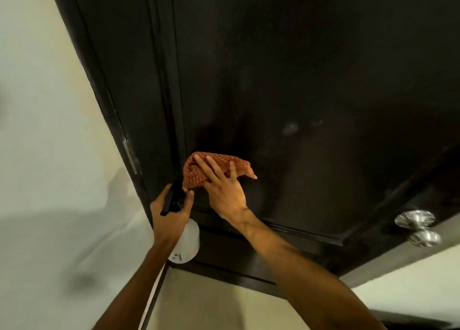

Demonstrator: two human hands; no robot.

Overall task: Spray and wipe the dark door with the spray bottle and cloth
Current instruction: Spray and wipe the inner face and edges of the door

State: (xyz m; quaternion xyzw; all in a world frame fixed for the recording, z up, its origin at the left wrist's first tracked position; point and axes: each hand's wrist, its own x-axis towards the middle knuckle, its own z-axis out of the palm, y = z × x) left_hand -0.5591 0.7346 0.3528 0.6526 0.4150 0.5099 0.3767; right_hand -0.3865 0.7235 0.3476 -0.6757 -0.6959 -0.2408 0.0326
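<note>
A pale wall [49, 105] is filling the left side, with a metal hinge [131, 156] sitting on the frame. The left hand [169, 215] is gripping the spray bottle [186, 242], fingers curled round its black head, its white body hanging below. Just beside it, the orange checked cloth [193, 174] is lying against the dark door [298, 68] near its left edge. The right hand [225, 192] is pressing the cloth flat, fingers straight and spread. A silver knob [414, 219] is showing far right.

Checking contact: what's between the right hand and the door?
The orange checked cloth, pressed against the dark door by the right hand; seen in the head view.
</note>
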